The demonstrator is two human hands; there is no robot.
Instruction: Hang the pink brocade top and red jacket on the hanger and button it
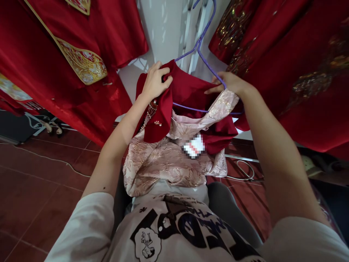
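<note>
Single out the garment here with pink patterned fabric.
The pink garment, its strap at the purple hanger by the right hand; the cloth under the left hand and garments hanging either side are mainly red.

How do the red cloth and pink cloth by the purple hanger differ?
The red cloth is dark and mostly plain; the pink cloth is pale with a glinting pattern. The left hand touches the red cloth; most of the pink cloth lies nearer the shirt. Both are loosely folded.
</note>
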